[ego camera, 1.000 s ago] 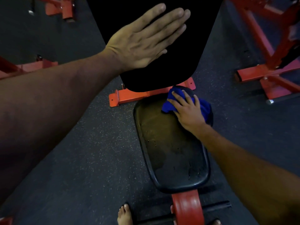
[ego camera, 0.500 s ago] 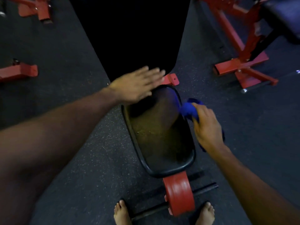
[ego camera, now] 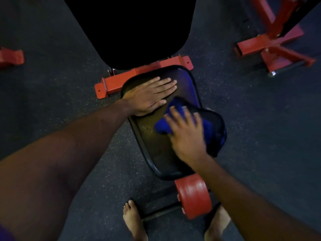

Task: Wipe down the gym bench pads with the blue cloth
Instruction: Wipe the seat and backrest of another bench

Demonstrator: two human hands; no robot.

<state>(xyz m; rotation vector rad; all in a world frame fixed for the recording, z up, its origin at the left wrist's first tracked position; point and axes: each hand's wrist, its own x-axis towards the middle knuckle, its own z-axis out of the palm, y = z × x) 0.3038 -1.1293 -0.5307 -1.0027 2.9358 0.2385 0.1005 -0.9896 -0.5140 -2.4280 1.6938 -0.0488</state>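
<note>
— Blue cloth (ego camera: pixel 175 117) first: where do we have it?

— From the head view, bunched on the black seat pad (ego camera: pixel 156 150), toward its 3 o'clock edge. Our right hand (ego camera: pixel 187 136) lies on top of it, fingers spread and bent slightly over the folds, pressing it to the pad; the hand and cloth are blurred, so we cannot tell whether the fingers actually grip the fabric.

— And our left hand (ego camera: pixel 149 96)?

— Flat, fingers straight and together, palm down on the pad's 12 o'clock end, just beside the cloth, holding nothing.

— What sits around the pad?

— At 12 o'clock the black back pad (ego camera: pixel 128 30) rises, with a red crossbar (ego camera: pixel 145 73) on the floor between the two pads. At 6 o'clock a red roller (ego camera: pixel 193 197) sits on a dark bar, touching the seat pad's near end. Our bare feet (ego camera: pixel 134 221) stand on the dark speckled floor (ego camera: pixel 52 84), one on each side of that roller.

— Anything farther out?

— A red frame (ego camera: pixel 271 47) at 2 o'clock, and a red bracket (ego camera: pixel 11 57) at 9 o'clock, both well apart from the pad.
</note>
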